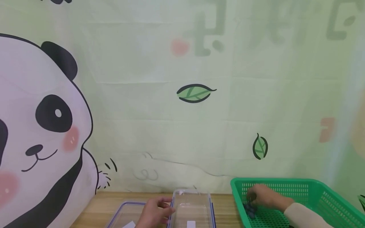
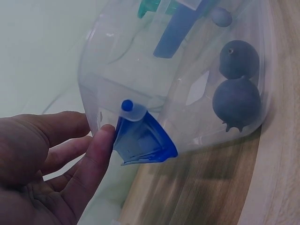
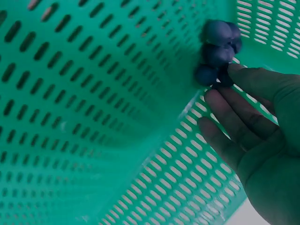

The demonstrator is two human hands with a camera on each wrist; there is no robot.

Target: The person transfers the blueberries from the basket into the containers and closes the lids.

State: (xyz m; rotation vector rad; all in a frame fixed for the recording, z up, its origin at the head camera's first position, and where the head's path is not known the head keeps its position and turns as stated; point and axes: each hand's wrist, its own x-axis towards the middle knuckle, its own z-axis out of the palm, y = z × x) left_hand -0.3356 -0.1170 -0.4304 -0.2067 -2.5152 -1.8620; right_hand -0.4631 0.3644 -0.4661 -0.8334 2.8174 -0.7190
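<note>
In the head view, my left hand [image 1: 156,211] is at the left side of a clear plastic container [image 1: 191,192]. The left wrist view has its thumb and fingers pinching the container's wall beside a blue latch [image 2: 147,140]. Two large dark blueberries [image 2: 236,102] and a smaller-looking one [image 2: 221,17] show through the clear plastic. My right hand [image 1: 263,197] reaches into a green basket [image 1: 279,181]. Its thumb and fingertips pinch a dark blueberry [image 3: 225,76] at the edge of a small cluster of blueberries [image 3: 218,33] in the basket's corner.
Left of the container, partly behind my left hand, lies another clear piece with a blue edge [image 1: 121,209]. A wooden table [image 1: 223,209] carries everything. Behind it hangs a pale green cloth backdrop [image 1: 159,133] printed with a panda [image 1: 57,79] and leaves.
</note>
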